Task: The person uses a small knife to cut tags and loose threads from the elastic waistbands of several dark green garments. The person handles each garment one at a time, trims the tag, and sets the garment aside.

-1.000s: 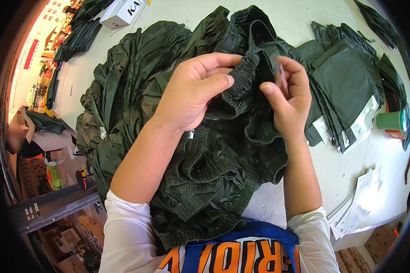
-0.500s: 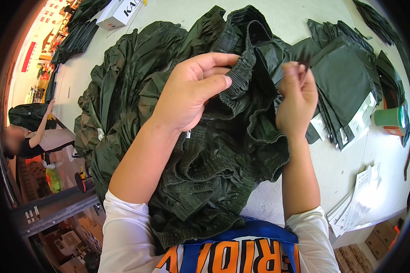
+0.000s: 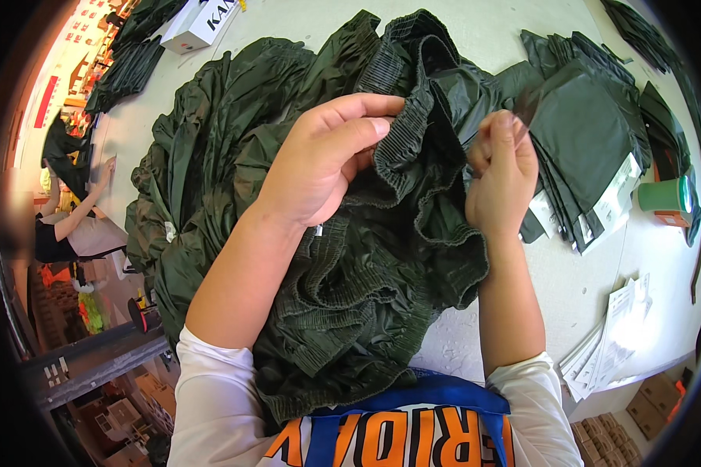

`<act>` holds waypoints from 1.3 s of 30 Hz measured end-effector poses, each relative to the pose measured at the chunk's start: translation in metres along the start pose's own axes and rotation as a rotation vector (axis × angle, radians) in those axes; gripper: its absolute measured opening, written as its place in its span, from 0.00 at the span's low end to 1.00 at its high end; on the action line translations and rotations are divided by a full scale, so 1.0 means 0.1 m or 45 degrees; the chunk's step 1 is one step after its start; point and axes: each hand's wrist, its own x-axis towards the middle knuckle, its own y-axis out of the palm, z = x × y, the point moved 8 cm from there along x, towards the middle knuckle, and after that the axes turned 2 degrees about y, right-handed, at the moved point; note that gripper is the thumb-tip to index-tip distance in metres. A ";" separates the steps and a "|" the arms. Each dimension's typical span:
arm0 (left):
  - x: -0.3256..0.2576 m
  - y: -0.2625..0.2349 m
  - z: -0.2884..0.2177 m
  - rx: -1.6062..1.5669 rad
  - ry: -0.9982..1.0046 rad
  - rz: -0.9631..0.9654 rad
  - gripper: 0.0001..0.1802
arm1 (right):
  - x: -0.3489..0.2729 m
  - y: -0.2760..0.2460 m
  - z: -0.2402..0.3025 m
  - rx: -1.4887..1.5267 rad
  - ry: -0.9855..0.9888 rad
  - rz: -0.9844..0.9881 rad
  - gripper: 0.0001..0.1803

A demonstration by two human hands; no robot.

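Note:
A large heap of dark green, shiny garments point(image 3: 234, 117), partly camouflage-patterned, lies in front of me. My left hand point(image 3: 323, 152) pinches the ribbed elastic waistband point(image 3: 401, 148) of one garment between thumb and fingers, holding it raised above the heap. Just right of that band is my right hand point(image 3: 506, 167), its fingers closed around a thin, dark, blade-like tool point(image 3: 528, 107). Motion blurs the tool, and my fingers hide most of it. My right wrist is beside the hanging ribbed edge.
Folded dark green garments point(image 3: 588, 128) with white paper sheets under them lie to the right. Beyond stands a green cylindrical container point(image 3: 666, 196). Loose papers point(image 3: 611, 338) rest at the table's right edge. A white box point(image 3: 199, 27) sits far left, and a co-worker point(image 3: 74, 222) is at left.
My right hand has moved slightly down and left, turning at the wrist with the tool. My left hand keeps its grip on the waistband. The co-worker's arms have shifted.

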 end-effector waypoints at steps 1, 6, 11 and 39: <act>0.00 0.00 0.02 0.001 -0.008 0.000 0.21 | -0.04 0.06 0.00 -0.008 0.022 0.070 0.13; -0.03 0.07 0.05 0.115 -0.022 0.033 0.25 | -0.14 0.25 0.03 -0.062 0.113 0.183 0.15; -0.01 0.11 0.08 0.420 0.073 -0.039 0.29 | -0.18 0.42 0.09 -0.211 0.226 0.228 0.19; -0.09 0.24 0.07 0.855 0.429 -0.043 0.22 | -0.35 0.33 0.78 -1.431 -0.552 0.339 0.14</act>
